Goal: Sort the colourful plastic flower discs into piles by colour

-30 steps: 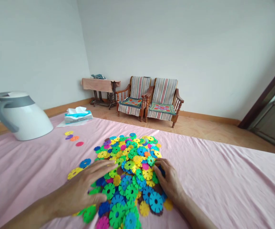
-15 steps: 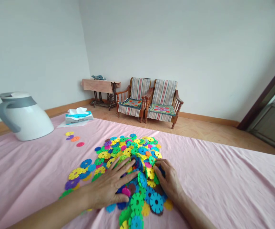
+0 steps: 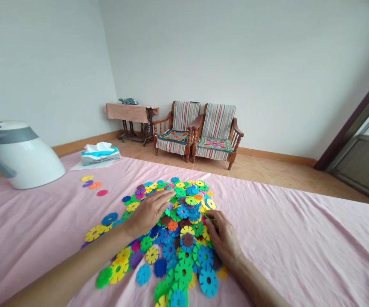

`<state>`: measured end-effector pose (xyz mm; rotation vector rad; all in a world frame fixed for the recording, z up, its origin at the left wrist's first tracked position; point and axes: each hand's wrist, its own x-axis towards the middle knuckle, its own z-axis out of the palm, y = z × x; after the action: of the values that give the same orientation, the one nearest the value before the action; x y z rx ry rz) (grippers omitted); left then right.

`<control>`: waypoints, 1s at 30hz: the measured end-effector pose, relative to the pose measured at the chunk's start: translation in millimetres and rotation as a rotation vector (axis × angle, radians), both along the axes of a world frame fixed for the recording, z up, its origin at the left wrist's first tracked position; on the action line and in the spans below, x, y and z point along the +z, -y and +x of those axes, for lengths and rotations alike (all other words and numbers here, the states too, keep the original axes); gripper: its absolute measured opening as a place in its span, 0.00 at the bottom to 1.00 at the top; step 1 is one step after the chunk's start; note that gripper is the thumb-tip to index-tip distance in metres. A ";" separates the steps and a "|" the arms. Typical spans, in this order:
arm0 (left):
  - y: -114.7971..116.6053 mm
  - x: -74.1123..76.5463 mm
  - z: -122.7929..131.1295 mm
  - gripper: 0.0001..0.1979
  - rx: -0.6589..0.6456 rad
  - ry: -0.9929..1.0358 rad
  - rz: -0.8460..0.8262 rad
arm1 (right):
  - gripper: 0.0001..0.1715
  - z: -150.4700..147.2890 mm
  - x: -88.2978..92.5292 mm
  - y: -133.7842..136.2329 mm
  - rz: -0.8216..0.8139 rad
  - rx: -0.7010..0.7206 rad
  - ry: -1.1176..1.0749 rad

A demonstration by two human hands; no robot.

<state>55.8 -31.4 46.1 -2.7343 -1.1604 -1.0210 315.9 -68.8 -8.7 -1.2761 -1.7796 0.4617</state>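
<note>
A heap of colourful notched plastic discs (image 3: 187,241), in blue, green, yellow, purple and other colours, is spread over a pink cloth. My left hand (image 3: 150,211) lies along the heap's left side, fingers stretched out and held side by side, palm turned inward; some discs beneath it are hidden. At the heap's right edge, my right hand (image 3: 224,236) is bent round the discs with its thumb apart from the fingers. A green disc edge shows by its fingertips, and I cannot tell whether it is gripped.
A white and grey jug (image 3: 32,157) stands at the left on the pink cloth (image 3: 299,238). Behind it is a tissue box (image 3: 100,155), with several loose discs (image 3: 95,185) in front. Beyond the cloth are two wooden armchairs (image 3: 216,128) and a covered sewing table (image 3: 128,113).
My left hand has turned from flat and spread to edge-on and moved up and left, uncovering discs in the heap. The right hand has barely moved. The view has shifted slightly.
</note>
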 end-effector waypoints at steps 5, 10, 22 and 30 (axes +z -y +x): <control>62.5 26.0 8.7 0.25 -0.336 -0.162 -0.109 | 0.12 0.7 -1.1 -0.7 -0.005 -0.010 -0.011; 107.1 29.1 33.7 0.15 -0.639 -0.534 -0.073 | 0.13 1.3 -0.9 -0.3 0.004 -0.036 -0.036; 50.6 5.2 28.6 0.12 -0.253 -0.479 0.136 | 0.13 1.4 -0.5 -1.5 0.048 -0.035 -0.025; 34.4 1.6 32.5 0.18 0.078 -0.257 0.076 | 0.21 -1.0 4.0 5.0 0.079 0.043 0.078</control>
<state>88.3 -65.8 47.6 -2.6396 -1.1500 -0.6658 314.9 -73.7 -4.7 -1.2173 -1.8748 0.3668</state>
